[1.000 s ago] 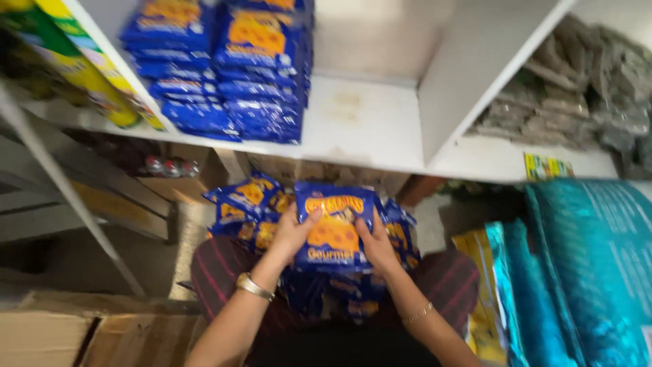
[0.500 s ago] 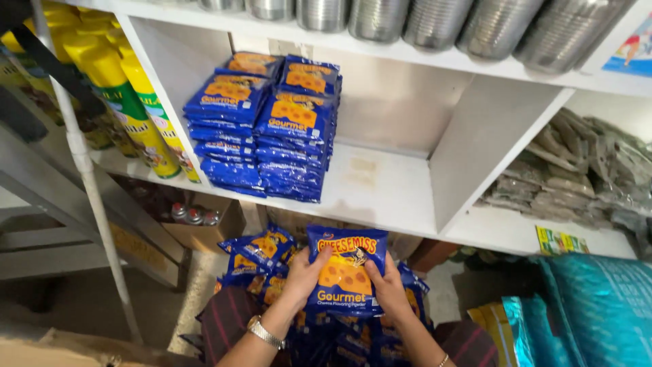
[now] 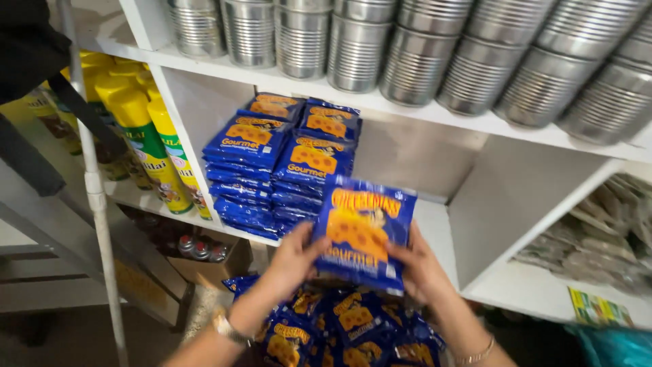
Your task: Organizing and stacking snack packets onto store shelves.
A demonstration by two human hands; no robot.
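Nearest, loose blue snack packets (image 3: 339, 333) lie heaped below. Above them the left hand (image 3: 293, 261) and right hand (image 3: 420, 272) each clasp a side edge of one blue packet (image 3: 363, 231), held upright before the white shelf (image 3: 435, 217), right of the stacked packets (image 3: 278, 163).

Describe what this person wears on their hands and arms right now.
Both hands are bare, without gloves, and the forearms show no sleeves. The left hand has a metal watch at its wrist. The right hand has a thin chain bracelet at its wrist.
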